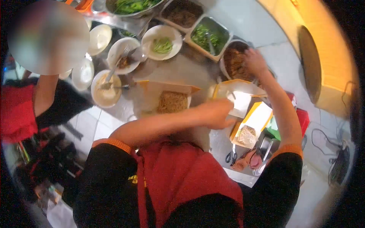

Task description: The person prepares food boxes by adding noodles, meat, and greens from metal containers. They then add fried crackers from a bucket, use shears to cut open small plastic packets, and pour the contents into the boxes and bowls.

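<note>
My right hand point(255, 62) reaches over the far rim of a round pot point(236, 60) of brown, chunky food, fingers pointing down at the food. Its fingers are blurred, so I cannot tell whether they grip a piece. My left hand point(218, 114) hangs over the opened takeaway boxes, its fingers stretched toward the right and apart. Just below it stands a yellow-edged box point(251, 123) with pale food at its near end. An open carton point(240, 102) lies partly behind that hand. Noodles point(173, 102) fill another open box, partly hidden by my left forearm.
Trays of chopped greens point(207, 36) and brown minced food point(181, 17) line the back. White bowls point(161, 42) with food and utensils stand at the left. Scissors point(231, 156) lie at the near right. Another person's arm point(45, 93) is at the left.
</note>
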A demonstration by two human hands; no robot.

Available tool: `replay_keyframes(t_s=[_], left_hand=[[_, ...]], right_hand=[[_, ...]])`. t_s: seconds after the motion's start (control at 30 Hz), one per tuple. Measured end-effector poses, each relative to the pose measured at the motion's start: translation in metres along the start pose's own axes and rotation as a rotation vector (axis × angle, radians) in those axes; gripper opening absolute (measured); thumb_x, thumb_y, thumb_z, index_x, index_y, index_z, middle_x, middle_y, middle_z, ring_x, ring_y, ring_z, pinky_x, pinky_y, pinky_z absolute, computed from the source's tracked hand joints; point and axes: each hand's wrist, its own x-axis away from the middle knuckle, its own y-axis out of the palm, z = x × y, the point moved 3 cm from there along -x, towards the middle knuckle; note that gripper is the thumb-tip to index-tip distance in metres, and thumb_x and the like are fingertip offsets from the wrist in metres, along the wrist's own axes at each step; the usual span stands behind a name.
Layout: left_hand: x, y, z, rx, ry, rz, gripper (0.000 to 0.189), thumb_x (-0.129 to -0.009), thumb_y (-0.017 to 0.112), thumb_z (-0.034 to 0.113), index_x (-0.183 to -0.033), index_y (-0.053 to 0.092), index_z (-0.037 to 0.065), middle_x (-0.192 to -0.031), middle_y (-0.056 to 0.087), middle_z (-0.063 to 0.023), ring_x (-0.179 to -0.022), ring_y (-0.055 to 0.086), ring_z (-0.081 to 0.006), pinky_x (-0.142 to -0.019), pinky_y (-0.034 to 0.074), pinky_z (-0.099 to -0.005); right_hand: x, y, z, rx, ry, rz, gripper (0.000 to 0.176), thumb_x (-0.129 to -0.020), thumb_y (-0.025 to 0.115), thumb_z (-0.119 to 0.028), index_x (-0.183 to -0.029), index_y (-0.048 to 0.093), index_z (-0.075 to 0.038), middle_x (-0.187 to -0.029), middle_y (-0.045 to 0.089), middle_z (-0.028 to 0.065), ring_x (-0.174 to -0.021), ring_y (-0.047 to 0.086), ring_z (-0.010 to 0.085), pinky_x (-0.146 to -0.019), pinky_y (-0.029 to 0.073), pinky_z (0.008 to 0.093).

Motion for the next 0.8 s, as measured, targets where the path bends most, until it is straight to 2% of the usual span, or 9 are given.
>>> replay_keyframes(t_s=[0.03,0.13,0.23,0.3,0.43,0.5,0.63,0.73,0.8], left_hand=[[0.019,0.014,-0.006,0.011,0.041,-0.070,0.050,-0.089,0.062,0.039,-0.117,0.056,-0.002,-0.112,0.062,-0.0243,-0.102,0.060,-0.0405,-0.090,0.049,-0.0439],[0.076,0.018,-0.019,0.205,-0.060,-0.336,0.039,-0.090,0.060,0.038,-0.107,0.063,0.002,-0.104,0.065,-0.0229,-0.097,0.062,-0.0396,-0.086,0.049,-0.0470],[0.122,0.017,-0.064,0.017,-0.374,0.079,0.037,-0.088,0.061,0.037,-0.095,0.067,0.001,-0.091,0.066,-0.0240,-0.086,0.064,-0.0405,-0.079,0.051,-0.0494],[0.154,0.010,-0.088,-0.130,-0.610,0.224,0.038,-0.086,0.061,0.037,-0.087,0.067,0.000,-0.084,0.067,-0.0244,-0.080,0.065,-0.0419,-0.075,0.051,-0.0503],[0.203,-0.017,-0.099,-0.175,-0.888,0.313,0.041,-0.087,0.061,0.039,-0.082,0.067,-0.001,-0.081,0.066,-0.0239,-0.079,0.065,-0.0417,-0.072,0.051,-0.0495],[0.224,-0.024,-0.103,-0.242,-1.061,0.367,0.042,-0.086,0.062,0.041,-0.080,0.066,-0.001,-0.078,0.067,-0.0224,-0.077,0.065,-0.0402,-0.070,0.051,-0.0481],[0.233,-0.008,-0.109,-0.068,-0.900,0.513,0.036,-0.084,0.069,0.035,-0.079,0.065,-0.001,-0.073,0.066,-0.0191,-0.071,0.065,-0.0339,-0.066,0.050,-0.0420],[0.209,0.017,-0.100,0.009,-0.791,0.600,0.033,-0.084,0.070,0.031,-0.084,0.064,-0.002,-0.075,0.066,-0.0183,-0.070,0.066,-0.0311,-0.064,0.050,-0.0397],[0.199,0.030,-0.106,-0.012,-0.765,0.658,0.032,-0.083,0.070,0.029,-0.084,0.063,-0.002,-0.072,0.065,-0.0175,-0.069,0.065,-0.0304,-0.064,0.050,-0.0401]], right_hand=[[0.003,0.020,0.007,-0.038,0.015,0.103,0.019,-0.084,0.055,-0.018,-0.091,0.070,-0.011,-0.109,0.064,0.0075,-0.121,0.049,0.0240,-0.107,0.033,0.0419],[0.017,-0.013,0.006,-0.082,0.037,-0.187,0.019,-0.084,0.053,-0.016,-0.086,0.070,-0.008,-0.102,0.068,0.0100,-0.116,0.056,0.0284,-0.101,0.042,0.0436],[0.034,-0.029,0.016,-0.335,0.339,-0.311,0.020,-0.085,0.051,-0.013,-0.088,0.068,-0.003,-0.098,0.069,0.0161,-0.102,0.063,0.0359,-0.086,0.051,0.0470],[0.042,-0.029,0.026,-0.451,0.469,-0.067,0.022,-0.084,0.051,-0.016,-0.089,0.067,0.000,-0.097,0.066,0.0232,-0.087,0.065,0.0416,-0.075,0.053,0.0512],[0.036,0.014,0.003,-0.477,0.496,-0.103,0.026,-0.084,0.054,-0.024,-0.092,0.066,-0.002,-0.095,0.067,0.0245,-0.089,0.064,0.0410,-0.077,0.051,0.0508],[0.029,0.034,0.003,-0.586,0.157,0.033,0.027,-0.082,0.054,-0.025,-0.089,0.068,-0.003,-0.087,0.068,0.0226,-0.084,0.066,0.0382,-0.075,0.051,0.0480],[0.031,0.024,0.024,-1.028,0.185,-0.149,0.027,-0.078,0.051,-0.018,-0.081,0.070,0.001,-0.081,0.068,0.0228,-0.073,0.066,0.0337,-0.068,0.051,0.0426],[0.033,-0.001,0.017,-0.824,0.171,-0.312,0.028,-0.078,0.053,-0.019,-0.087,0.070,0.002,-0.084,0.068,0.0244,-0.074,0.066,0.0351,-0.071,0.052,0.0433],[0.033,0.014,0.025,-0.706,0.224,-0.231,0.027,-0.078,0.054,-0.018,-0.089,0.070,0.001,-0.086,0.068,0.0248,-0.076,0.067,0.0360,-0.073,0.052,0.0439]])
